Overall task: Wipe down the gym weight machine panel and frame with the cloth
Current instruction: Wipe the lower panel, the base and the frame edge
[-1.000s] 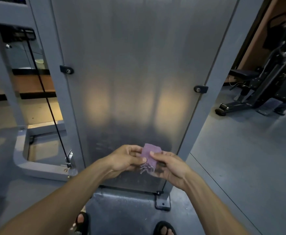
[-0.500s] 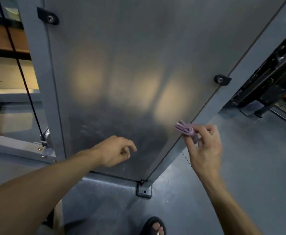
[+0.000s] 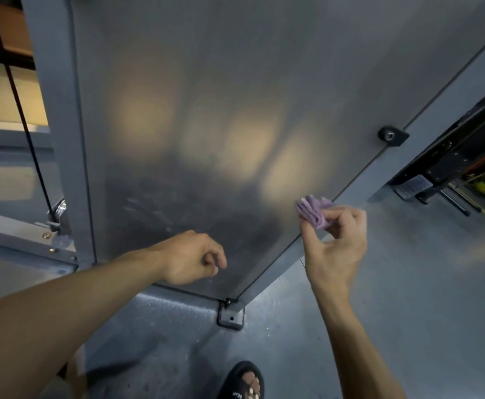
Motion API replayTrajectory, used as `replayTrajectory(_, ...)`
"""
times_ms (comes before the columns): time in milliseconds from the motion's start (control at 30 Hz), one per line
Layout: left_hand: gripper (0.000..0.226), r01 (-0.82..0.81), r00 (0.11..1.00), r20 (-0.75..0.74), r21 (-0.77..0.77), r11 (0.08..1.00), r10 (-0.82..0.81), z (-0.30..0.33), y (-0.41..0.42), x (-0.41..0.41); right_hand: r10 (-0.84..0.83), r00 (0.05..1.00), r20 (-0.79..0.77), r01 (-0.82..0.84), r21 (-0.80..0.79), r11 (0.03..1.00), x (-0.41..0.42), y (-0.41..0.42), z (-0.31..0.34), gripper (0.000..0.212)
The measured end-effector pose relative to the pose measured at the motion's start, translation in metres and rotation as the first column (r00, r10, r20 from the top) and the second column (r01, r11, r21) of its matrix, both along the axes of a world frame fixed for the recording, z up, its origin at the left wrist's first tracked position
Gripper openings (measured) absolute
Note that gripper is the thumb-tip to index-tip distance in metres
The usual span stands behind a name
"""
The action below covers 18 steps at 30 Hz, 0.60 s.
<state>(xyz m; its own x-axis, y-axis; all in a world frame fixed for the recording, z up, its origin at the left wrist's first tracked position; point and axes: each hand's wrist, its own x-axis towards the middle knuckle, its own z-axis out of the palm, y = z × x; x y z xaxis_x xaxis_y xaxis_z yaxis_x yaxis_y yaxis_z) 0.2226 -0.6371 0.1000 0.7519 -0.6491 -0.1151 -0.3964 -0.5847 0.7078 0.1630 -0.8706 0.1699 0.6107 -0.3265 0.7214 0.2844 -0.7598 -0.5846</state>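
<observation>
Head view: compared with half a second ago, little has changed. The right hand (image 3: pixel 336 243) still pinches the folded purple cloth (image 3: pixel 313 211) at the panel's (image 3: pixel 206 110) lower right edge, beside the frame (image 3: pixel 425 145). The left hand (image 3: pixel 192 260) stays loosely curled, holding nothing, before the panel. Writing on the sandal (image 3: pixel 242 381) is too small to read.

This is a gym. A tall weight machine fills the view: a frosted grey panel (image 3: pixel 206 125) bolted by black clips (image 3: pixel 393 135) into a grey-painted steel frame (image 3: pixel 60 110), its foot plate (image 3: pixel 230 317) fixed to a grey floor (image 3: pixel 422 298). A black cable (image 3: pixel 22 122) runs down to a pulley (image 3: pixel 58 210) at the left. More black exercise equipment (image 3: pixel 448 165) stands at the right edge.
</observation>
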Motion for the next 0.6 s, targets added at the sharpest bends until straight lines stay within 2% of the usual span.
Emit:
replayTrajectory(67, 0.015, -0.009, 1.0, -0.013, -0.001, 1.0, 0.009, -0.001, 0.004, 0.0, -0.028, 1.0, 0.003, 0.028, -0.014, 1.0, 0.008, 0.005, -0.016, 0.024)
replayTrajectory(400, 0.016, -0.03, 0.998, -0.053, 0.017, 0.999, 0.031, -0.011, 0.011, -0.001, -0.108, 0.979, -0.171, 0.12, 0.066, 0.991, 0.035, 0.005, -0.107, 0.018)
replayTrajectory(600, 0.015, -0.034, 0.997, -0.076, 0.014, 0.999, 0.035, -0.013, 0.011, -0.001, -0.101, 0.927, -0.36, 0.2, 0.249, 0.948, 0.033, 0.013, -0.16, 0.022)
